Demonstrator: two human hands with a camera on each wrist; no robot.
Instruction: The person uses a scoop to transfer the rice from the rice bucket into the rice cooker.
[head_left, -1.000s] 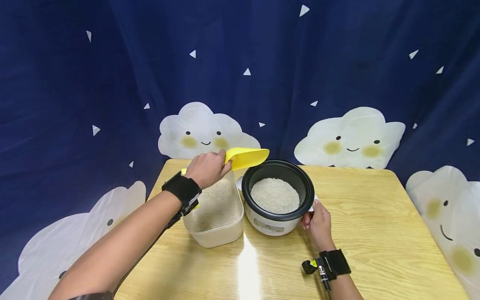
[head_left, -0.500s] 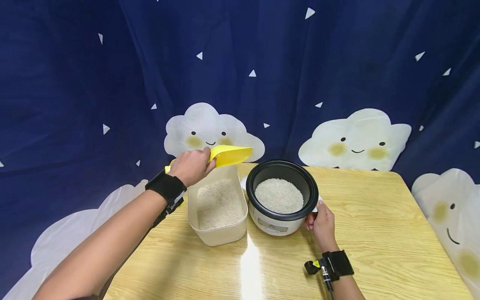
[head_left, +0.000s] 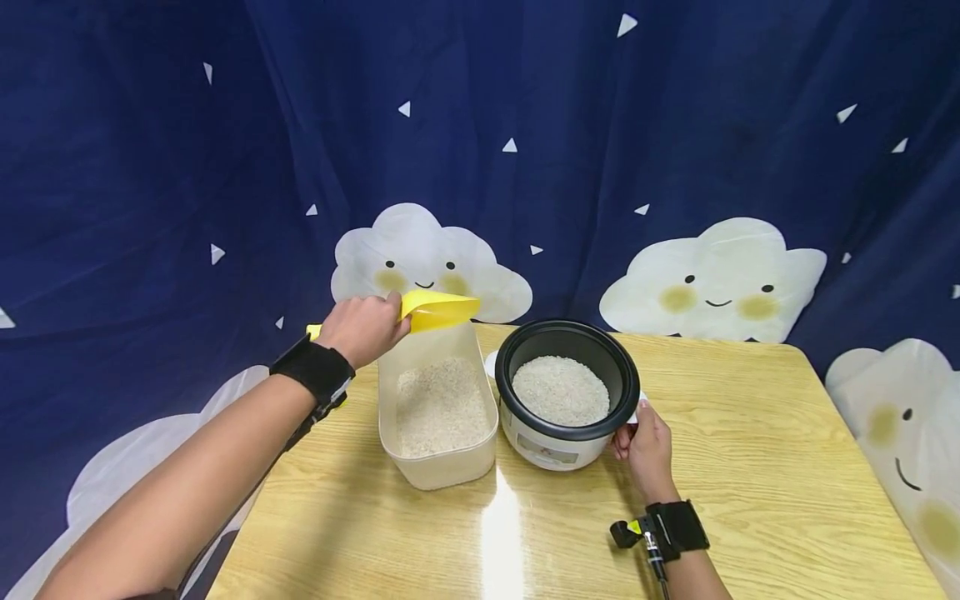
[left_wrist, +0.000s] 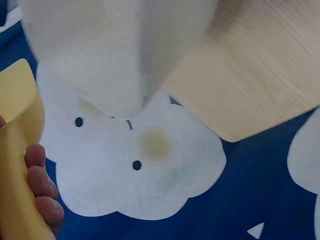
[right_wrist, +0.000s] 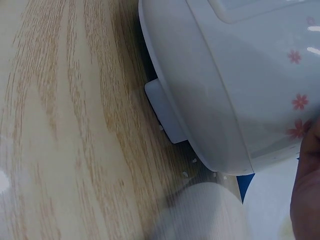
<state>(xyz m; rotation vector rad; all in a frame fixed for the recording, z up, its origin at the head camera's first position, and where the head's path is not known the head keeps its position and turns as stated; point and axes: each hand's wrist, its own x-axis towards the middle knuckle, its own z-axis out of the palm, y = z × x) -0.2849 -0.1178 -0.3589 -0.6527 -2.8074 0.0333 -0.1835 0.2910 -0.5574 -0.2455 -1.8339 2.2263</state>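
Note:
My left hand [head_left: 362, 327] grips the handle of a yellow scoop [head_left: 442, 311], held over the far end of a cream rice bin [head_left: 442, 472]. Loose rice [head_left: 441, 408] covers the bin's floor. In the left wrist view, fingers wrap round the scoop [left_wrist: 19, 170] beside the blurred bin [left_wrist: 85, 55]. To the bin's right stands a white rice cooker [head_left: 550, 452], lid off, with white rice [head_left: 561, 392] in its black pot. My right hand [head_left: 648, 448] holds the cooker's right side handle, thumb on top and fingers curled beneath. Pink flowers mark the cooker's wall [right_wrist: 225, 85] in the right wrist view.
Bin and cooker stand side by side on a light wooden table [head_left: 750, 467]. A small white piece [head_left: 491, 364] shows between them. Some stray grains [right_wrist: 185, 174] lie by the cooker's base. Behind the table hangs a dark blue curtain [head_left: 450, 83] with smiling clouds.
My left hand has drawn the scoop leftward, from beside the pot's rim to over the bin. My right hand keeps its hold on the cooker's handle. The head view has shifted slightly.

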